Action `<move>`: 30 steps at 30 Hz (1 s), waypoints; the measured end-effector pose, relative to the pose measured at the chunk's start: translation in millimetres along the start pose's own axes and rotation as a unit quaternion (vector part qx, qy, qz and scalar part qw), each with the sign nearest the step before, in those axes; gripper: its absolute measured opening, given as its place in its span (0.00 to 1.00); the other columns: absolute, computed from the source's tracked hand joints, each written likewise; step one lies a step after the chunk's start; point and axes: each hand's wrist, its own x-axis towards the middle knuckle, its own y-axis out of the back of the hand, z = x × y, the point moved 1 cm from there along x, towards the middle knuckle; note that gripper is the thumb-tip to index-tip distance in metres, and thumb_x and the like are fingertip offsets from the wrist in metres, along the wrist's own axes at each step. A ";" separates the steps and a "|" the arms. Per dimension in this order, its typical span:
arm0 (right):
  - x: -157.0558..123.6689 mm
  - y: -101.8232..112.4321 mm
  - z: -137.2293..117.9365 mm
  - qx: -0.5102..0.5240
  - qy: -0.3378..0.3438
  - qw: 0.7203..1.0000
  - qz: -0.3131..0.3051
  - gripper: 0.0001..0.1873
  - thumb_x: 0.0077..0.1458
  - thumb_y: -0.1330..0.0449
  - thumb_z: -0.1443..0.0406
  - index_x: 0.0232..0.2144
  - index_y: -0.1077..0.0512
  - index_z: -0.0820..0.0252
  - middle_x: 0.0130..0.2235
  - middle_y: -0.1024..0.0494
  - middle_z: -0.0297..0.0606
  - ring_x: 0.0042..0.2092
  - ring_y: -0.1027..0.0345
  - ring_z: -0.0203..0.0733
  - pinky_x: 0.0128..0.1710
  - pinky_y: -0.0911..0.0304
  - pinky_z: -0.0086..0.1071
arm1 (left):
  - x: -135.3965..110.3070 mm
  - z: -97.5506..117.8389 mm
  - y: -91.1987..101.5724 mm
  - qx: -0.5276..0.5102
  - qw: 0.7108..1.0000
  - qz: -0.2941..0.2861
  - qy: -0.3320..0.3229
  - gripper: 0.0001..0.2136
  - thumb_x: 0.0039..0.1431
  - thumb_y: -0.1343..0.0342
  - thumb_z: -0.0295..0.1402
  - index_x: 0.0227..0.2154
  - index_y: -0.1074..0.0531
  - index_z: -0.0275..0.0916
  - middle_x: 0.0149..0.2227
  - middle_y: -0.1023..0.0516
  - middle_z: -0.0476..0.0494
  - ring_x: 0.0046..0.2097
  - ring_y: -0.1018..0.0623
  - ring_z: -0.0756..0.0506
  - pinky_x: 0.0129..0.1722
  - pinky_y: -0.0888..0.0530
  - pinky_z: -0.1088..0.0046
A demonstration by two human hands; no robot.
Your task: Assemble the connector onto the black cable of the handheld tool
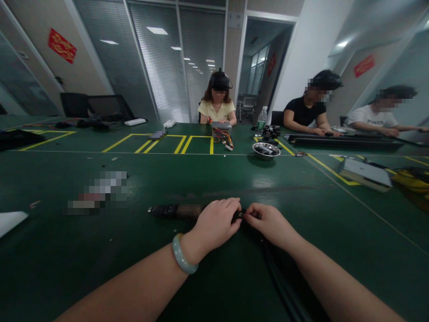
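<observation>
An electric screwdriver (187, 211) with a brown body and black nose lies across the green table, its tip pointing left. My left hand (219, 219), with a pale green bangle at the wrist, is wrapped over the tool's rear half and hides it. At the tool's back end, the fingers of my right hand (264, 222) pinch a small dark cable plug (240, 215), mostly covered by the fingertips. A black cable (278, 281) runs down from beneath my right hand toward the near edge. Whether the plug is seated in the tool I cannot tell.
A metal bowl (266, 151) of dark parts and a water bottle (261, 121) stand ahead. A grey box (365, 172) lies at right, and a blurred-out item (100, 190) at left. Across the table several people work, one at a metal unit with coloured wires (223, 134).
</observation>
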 end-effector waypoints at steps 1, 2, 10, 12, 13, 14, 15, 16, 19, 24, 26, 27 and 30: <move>0.1 0.0 -0.1 -0.001 -0.002 1.000 0.000 0.09 0.56 0.44 0.60 0.29 0.27 0.58 0.26 0.24 0.31 0.27 0.33 0.35 0.26 0.45 0.27 | -0.2 -0.2 -0.2 0.000 1.000 0.000 0.000 0.09 0.58 0.43 0.32 0.41 0.32 0.40 0.54 0.29 0.43 0.51 0.27 0.42 0.50 0.29 0.59; 0.2 0.1 -0.3 -0.002 -0.003 1.000 0.000 0.09 0.56 0.44 0.60 0.29 0.27 0.58 0.26 0.24 0.31 0.27 0.33 0.35 0.26 0.46 0.27 | -0.3 -0.3 -0.4 0.001 1.000 -0.002 -0.001 0.08 0.58 0.43 0.32 0.40 0.32 0.40 0.54 0.29 0.44 0.52 0.27 0.42 0.50 0.29 0.59; -1.7 1.9 -1.6 0.002 -0.012 1.000 -0.007 0.10 0.57 0.44 0.59 0.30 0.27 0.58 0.27 0.24 0.31 0.27 0.33 0.35 0.25 0.45 0.27 | 0.4 -2.0 -1.1 -0.006 1.000 -0.005 -0.012 0.04 0.59 0.46 0.30 0.37 0.31 0.40 0.54 0.29 0.45 0.53 0.28 0.43 0.51 0.30 0.60; -2.2 1.7 -1.3 0.000 -0.009 1.000 -0.007 0.09 0.57 0.44 0.60 0.29 0.27 0.57 0.26 0.24 0.31 0.27 0.33 0.35 0.25 0.45 0.27 | 0.3 -2.2 -0.8 -0.009 1.000 -0.007 -0.015 0.04 0.59 0.46 0.29 0.37 0.31 0.40 0.54 0.29 0.46 0.52 0.28 0.43 0.51 0.30 0.60; -2.2 1.5 -1.1 0.000 -0.008 1.000 -0.007 0.09 0.57 0.44 0.60 0.30 0.27 0.57 0.26 0.24 0.31 0.27 0.33 0.35 0.25 0.46 0.27 | 0.3 -2.1 -0.6 -0.008 1.000 -0.008 -0.016 0.04 0.59 0.46 0.29 0.37 0.31 0.41 0.54 0.29 0.46 0.52 0.27 0.43 0.51 0.30 0.60; -2.0 1.3 -0.8 0.000 -0.007 1.000 -0.007 0.09 0.57 0.44 0.60 0.30 0.27 0.57 0.26 0.24 0.31 0.27 0.33 0.35 0.25 0.46 0.27 | 0.2 -2.0 -0.5 -0.007 1.000 -0.009 -0.016 0.04 0.59 0.46 0.29 0.37 0.31 0.41 0.54 0.29 0.47 0.52 0.27 0.43 0.51 0.30 0.60; -1.7 1.0 -0.5 -0.001 -0.007 1.000 -0.006 0.09 0.57 0.44 0.60 0.30 0.27 0.58 0.26 0.24 0.31 0.27 0.33 0.35 0.25 0.46 0.27 | 0.2 -1.7 -0.3 -0.006 1.000 -0.010 -0.017 0.04 0.59 0.46 0.29 0.38 0.31 0.41 0.54 0.29 0.47 0.52 0.27 0.43 0.51 0.30 0.60; -1.2 0.8 -0.3 -0.001 -0.006 1.000 -0.005 0.09 0.57 0.44 0.60 0.30 0.27 0.58 0.26 0.24 0.31 0.27 0.33 0.35 0.25 0.46 0.27 | 0.1 -1.5 -0.2 -0.005 1.000 -0.010 -0.017 0.04 0.59 0.46 0.29 0.38 0.31 0.41 0.54 0.29 0.47 0.52 0.28 0.44 0.51 0.30 0.61; 0.0 0.3 0.4 -0.005 -0.008 1.000 -0.004 0.10 0.56 0.43 0.60 0.29 0.27 0.58 0.27 0.24 0.32 0.27 0.33 0.36 0.25 0.47 0.27 | 0.2 -1.3 -0.5 -0.005 1.000 -0.003 -0.010 0.07 0.59 0.45 0.30 0.41 0.31 0.41 0.54 0.29 0.46 0.52 0.27 0.43 0.51 0.30 0.61; -0.3 0.4 0.1 -0.006 -0.011 1.000 -0.005 0.10 0.56 0.43 0.59 0.30 0.27 0.58 0.26 0.25 0.31 0.27 0.33 0.35 0.25 0.46 0.27 | 0.4 -2.4 -1.9 -0.003 1.000 -0.005 -0.014 0.04 0.60 0.45 0.31 0.38 0.31 0.40 0.53 0.28 0.45 0.51 0.27 0.42 0.51 0.29 0.59; -0.5 0.4 0.2 -0.005 -0.014 1.000 -0.008 0.10 0.56 0.43 0.59 0.30 0.27 0.58 0.25 0.25 0.31 0.26 0.33 0.35 0.25 0.46 0.27 | 0.4 -2.5 -1.9 -0.002 1.000 -0.005 -0.021 0.03 0.60 0.46 0.30 0.37 0.31 0.40 0.53 0.28 0.46 0.51 0.27 0.43 0.51 0.30 0.59; -0.4 0.4 0.3 -0.004 -0.015 1.000 -0.008 0.10 0.56 0.43 0.59 0.30 0.27 0.57 0.25 0.25 0.31 0.26 0.34 0.35 0.25 0.46 0.27 | 0.4 -2.4 -1.9 -0.001 1.000 -0.004 -0.024 0.03 0.60 0.46 0.29 0.37 0.31 0.41 0.53 0.28 0.46 0.51 0.27 0.43 0.51 0.30 0.59; 0.3 0.1 1.0 -0.008 -0.012 1.000 -0.008 0.10 0.57 0.43 0.58 0.30 0.27 0.57 0.26 0.25 0.31 0.27 0.33 0.35 0.25 0.46 0.27 | 0.4 -1.9 -1.7 0.000 1.000 0.003 -0.021 0.07 0.59 0.45 0.30 0.41 0.31 0.41 0.53 0.28 0.45 0.51 0.27 0.42 0.50 0.29 0.59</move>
